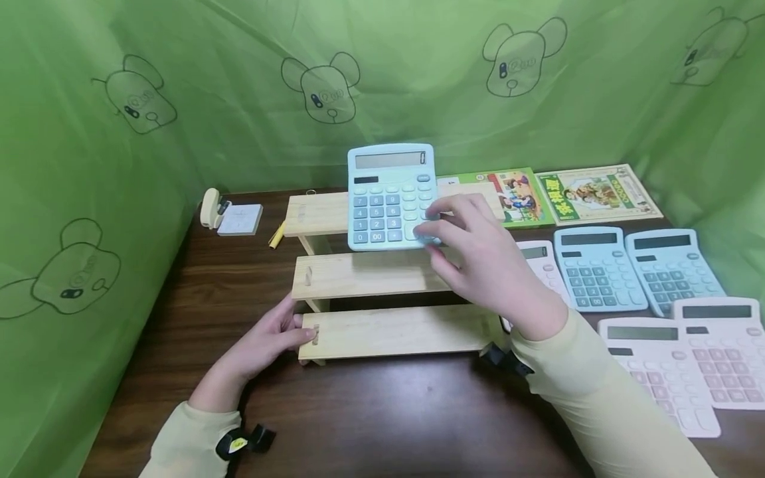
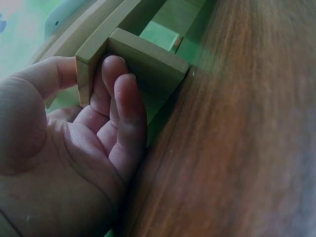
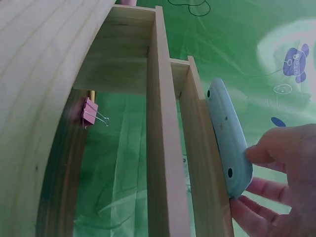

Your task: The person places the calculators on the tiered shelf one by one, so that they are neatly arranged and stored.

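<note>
A three-tier wooden shelf rack [image 1: 388, 332] stands on the dark table. My left hand [image 1: 259, 345] grips the left end of its lowest board, thumb on top; the left wrist view shows the other fingers [image 2: 129, 106] curled underneath. At the top tier, my right hand [image 1: 478, 259] pinches the lower right corner of a light blue calculator [image 1: 375, 182], whose display faces me. From the right wrist view, the calculator [image 3: 229, 143] is tilted close against the top board [image 3: 205, 163], with thumb and fingers at its edge.
Two blue calculators [image 1: 597, 265] and several pale pink-keyed ones [image 1: 663, 338] lie right of the rack. Two illustrated booklets [image 1: 597, 192] lie behind. A white notepad [image 1: 240, 219] and yellow pen [image 1: 277, 235] are at the back left. Beneath the boards is a pink binder clip [image 3: 89, 112].
</note>
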A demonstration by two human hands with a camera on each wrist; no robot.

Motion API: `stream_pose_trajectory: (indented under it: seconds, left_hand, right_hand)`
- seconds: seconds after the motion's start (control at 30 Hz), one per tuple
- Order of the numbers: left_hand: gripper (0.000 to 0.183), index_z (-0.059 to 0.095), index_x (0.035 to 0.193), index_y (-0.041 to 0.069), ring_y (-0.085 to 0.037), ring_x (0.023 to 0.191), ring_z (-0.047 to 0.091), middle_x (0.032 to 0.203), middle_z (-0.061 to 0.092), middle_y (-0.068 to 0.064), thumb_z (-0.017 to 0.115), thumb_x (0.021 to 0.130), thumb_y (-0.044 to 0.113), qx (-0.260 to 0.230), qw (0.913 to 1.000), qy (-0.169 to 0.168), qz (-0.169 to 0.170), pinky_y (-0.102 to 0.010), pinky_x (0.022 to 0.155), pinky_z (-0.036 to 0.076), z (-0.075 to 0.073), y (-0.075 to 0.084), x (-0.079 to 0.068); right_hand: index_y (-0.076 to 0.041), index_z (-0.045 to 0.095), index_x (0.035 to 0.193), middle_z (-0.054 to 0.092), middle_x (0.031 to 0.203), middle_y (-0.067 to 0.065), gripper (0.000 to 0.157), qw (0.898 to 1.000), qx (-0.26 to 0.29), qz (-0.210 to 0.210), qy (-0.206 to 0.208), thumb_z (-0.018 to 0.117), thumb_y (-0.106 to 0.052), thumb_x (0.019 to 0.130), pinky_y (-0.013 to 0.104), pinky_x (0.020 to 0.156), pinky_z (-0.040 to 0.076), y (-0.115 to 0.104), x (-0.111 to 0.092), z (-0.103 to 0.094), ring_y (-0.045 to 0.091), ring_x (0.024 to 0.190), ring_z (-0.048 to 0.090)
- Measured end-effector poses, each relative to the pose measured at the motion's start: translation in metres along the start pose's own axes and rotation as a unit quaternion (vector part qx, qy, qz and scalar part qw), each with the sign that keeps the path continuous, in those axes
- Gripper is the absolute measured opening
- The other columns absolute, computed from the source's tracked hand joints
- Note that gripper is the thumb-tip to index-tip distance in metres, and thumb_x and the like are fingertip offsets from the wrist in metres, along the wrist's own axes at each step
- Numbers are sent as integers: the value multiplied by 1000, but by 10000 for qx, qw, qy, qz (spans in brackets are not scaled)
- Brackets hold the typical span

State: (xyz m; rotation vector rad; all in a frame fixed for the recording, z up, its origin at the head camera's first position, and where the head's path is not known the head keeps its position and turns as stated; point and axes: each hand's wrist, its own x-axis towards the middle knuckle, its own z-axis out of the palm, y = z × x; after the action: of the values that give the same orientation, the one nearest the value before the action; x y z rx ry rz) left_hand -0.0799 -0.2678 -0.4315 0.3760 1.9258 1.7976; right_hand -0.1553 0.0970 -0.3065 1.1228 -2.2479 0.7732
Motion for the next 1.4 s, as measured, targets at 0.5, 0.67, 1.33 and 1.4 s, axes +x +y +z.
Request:
stream_pose_trajectory:
  seconds: [0.5,0.67,1.33,1.4]
  left_hand:
    - [80,6,155,33,-34,74,67,101,66,-26,55,98,5,-77,9999,-114,-12,-45,65,56,-1,1,0]
    - [80,7,155,33,-35,69,66,97,67,-25,56,98,7,-19,10000,-26,-25,-44,61,55,-1,3,1]
    - [77,10,155,33,-34,72,66,99,66,-25,56,98,8,47,10000,-1,-54,-44,65,56,-2,3,2]
    - [78,10,155,34,-33,72,67,98,67,-24,57,98,9,80,9999,12,-128,-43,65,56,-2,2,2]
  right_hand:
    - [-7,71,108,61,127,10,32,9999,-10,-144,-4,57,3,82,41,95,47,-5,0,7,26,121,53]
    - [-9,71,112,58,133,7,34,9999,-96,-128,-52,52,-3,83,43,87,51,-6,0,8,22,127,50]
    - [-11,60,130,42,148,11,48,9965,-82,-552,-616,63,-10,82,52,112,22,-9,2,17,28,138,36]
    - [-11,59,131,41,149,11,50,9961,-102,-578,-663,64,-10,81,53,112,21,-10,1,18,28,139,35]
